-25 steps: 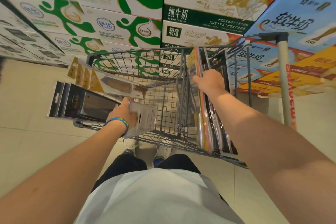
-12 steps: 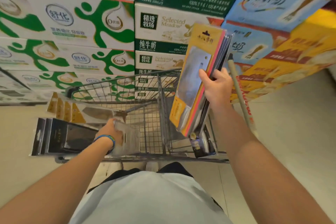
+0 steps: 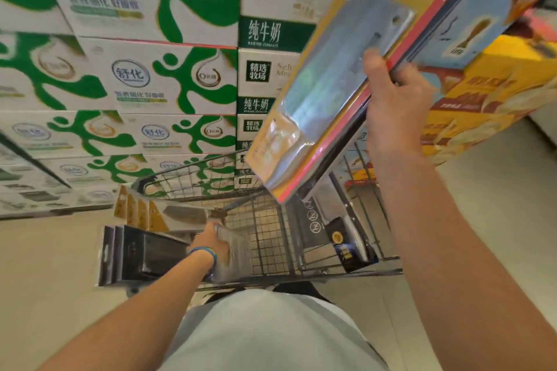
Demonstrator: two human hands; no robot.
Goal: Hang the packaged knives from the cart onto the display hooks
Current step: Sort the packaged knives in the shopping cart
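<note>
My right hand grips a stack of packaged cleavers, yellow card in front with red and dark packs behind, lifted well above the wire cart. My left hand, with a blue wristband, holds a fan of packaged knives at the cart's left side: black packs low, yellow-cornered packs above them. One dark knife pack stands inside the cart at the right. No display hooks are in view.
Stacked milk cartons with green and white print fill the wall ahead. Blue and yellow cartons stand at the right. Pale tiled floor lies on both sides of the cart.
My right hand has pulled the stack of cleaver packs out of the cart and raised it up and closer to the camera. My left hand keeps its packs beside the cart.
</note>
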